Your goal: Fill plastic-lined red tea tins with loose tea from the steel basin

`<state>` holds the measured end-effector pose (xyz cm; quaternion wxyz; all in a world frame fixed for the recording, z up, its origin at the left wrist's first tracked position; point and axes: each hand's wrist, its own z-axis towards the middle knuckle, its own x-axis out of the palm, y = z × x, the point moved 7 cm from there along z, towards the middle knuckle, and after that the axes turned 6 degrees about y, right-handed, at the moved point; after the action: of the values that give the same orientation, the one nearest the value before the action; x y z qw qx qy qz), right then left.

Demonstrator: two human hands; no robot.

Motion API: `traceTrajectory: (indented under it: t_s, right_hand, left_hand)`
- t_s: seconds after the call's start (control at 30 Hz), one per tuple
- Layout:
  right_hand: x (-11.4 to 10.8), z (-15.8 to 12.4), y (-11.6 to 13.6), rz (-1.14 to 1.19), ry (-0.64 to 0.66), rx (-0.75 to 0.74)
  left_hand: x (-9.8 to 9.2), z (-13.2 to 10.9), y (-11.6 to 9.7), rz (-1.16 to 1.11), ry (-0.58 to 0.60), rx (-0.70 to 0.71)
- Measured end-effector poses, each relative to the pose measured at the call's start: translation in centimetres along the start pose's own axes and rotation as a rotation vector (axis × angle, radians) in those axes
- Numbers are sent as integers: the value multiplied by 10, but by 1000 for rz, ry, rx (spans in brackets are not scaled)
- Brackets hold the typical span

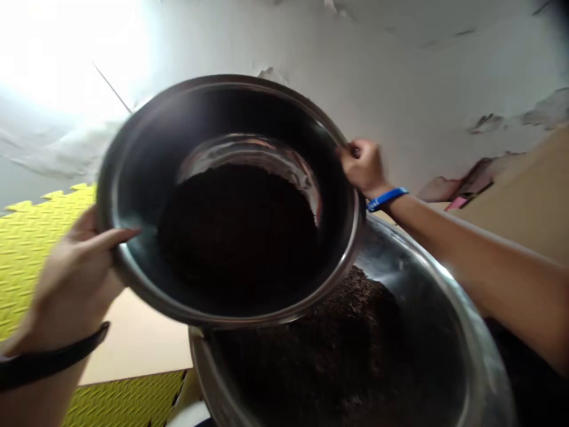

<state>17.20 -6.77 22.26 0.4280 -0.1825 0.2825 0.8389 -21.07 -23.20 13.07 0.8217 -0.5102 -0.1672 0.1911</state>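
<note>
A round metal bowl (146, 142) is held up and tilted towards me, with dark, soil-like material (240, 237) covering its bottom. My left hand (82, 267) grips its left rim, thumb over the inside edge and fingers behind the wall. On the upper right rim, my right hand (364, 166) is closed around the edge. Below and to the right stands a larger metal basin (444, 284), partly hidden by the bowl. Dark brown crumbly material (355, 314) lies inside that basin, heaped near its far side.
Yellow textured foam mats (40, 249) lie at the left, beside a pale beige board (146, 338). A grey wall (422, 77) with peeling patches rises behind. At the right is a tan panel (528, 196). A white object (191, 415) shows at the bottom edge.
</note>
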Motion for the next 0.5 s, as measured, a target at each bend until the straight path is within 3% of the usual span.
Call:
traceTrajectory:
  t_s: [0.1,0.2,0.37,0.5]
  right_hand:
    - [-73,-28,-18,-82,-108,44]
    - [-128,-68,-19,-174,-256,46]
    - [-160,-127,-30,-267,-310,100]
    - [-174,-143,-37,-327,-370,132]
  left_hand:
    - [48,6,-10,-142,190,4]
    - [67,1,-13,-43,287,50]
    - [74,-6,-1,440,407,122]
    - [68,-2,-6,603,291,211]
